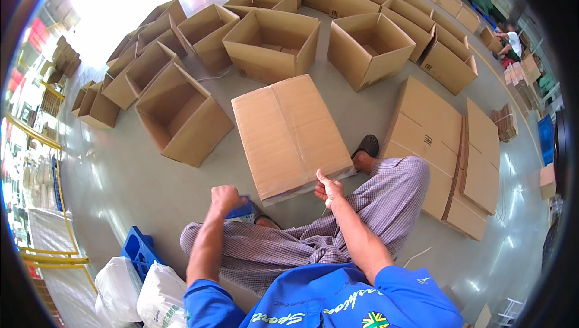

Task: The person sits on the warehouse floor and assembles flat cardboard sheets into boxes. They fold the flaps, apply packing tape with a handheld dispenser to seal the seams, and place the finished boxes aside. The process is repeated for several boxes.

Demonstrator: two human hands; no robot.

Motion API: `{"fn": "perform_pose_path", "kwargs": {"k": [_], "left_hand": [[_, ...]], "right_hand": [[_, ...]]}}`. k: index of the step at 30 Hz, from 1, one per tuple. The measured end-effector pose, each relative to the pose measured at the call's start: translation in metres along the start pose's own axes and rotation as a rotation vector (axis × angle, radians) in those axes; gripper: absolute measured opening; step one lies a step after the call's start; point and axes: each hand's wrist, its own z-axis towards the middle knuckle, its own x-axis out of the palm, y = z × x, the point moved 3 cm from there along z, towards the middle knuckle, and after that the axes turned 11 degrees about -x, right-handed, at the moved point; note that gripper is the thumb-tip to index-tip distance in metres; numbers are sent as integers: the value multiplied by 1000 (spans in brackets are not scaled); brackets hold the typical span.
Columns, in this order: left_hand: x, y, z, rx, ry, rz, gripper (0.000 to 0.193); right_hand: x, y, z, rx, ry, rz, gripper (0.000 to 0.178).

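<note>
A closed cardboard box [283,135] lies on the floor in front of my crossed legs, with a strip of clear tape down the middle of its top. At the near right edge of this box is my right hand [329,190], its thumb against the edge and its fingers curled below. My left hand [225,198] is a fist left of the box's near corner, apart from it. A blurred blue object [242,210] shows beside that fist, partly hidden; it looks held, but its kind is unclear.
Several open cartons [271,44] stand in an arc beyond the box. Flattened cartons [425,147] lie stacked to my right. White sacks [160,295] and a blue plastic pallet [137,249] are at the lower left. Another person [512,43] sits far off at the right.
</note>
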Motion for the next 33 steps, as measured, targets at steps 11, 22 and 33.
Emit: {"fn": "perform_pose_path", "kwargs": {"k": [11, 22, 33], "left_hand": [[-56, 29, -21, -195, -645, -618, 41], [-99, -107, -25, 319, -1159, -457, 52], [-44, -148, -32, 610, -479, -690, 38]], "right_hand": [[-11, -23, 1, 17, 217, 221, 19], [-25, -31, 19, -146, 301, 108, 34], [-9, -35, 12, -270, 120, -82, 38]]}}
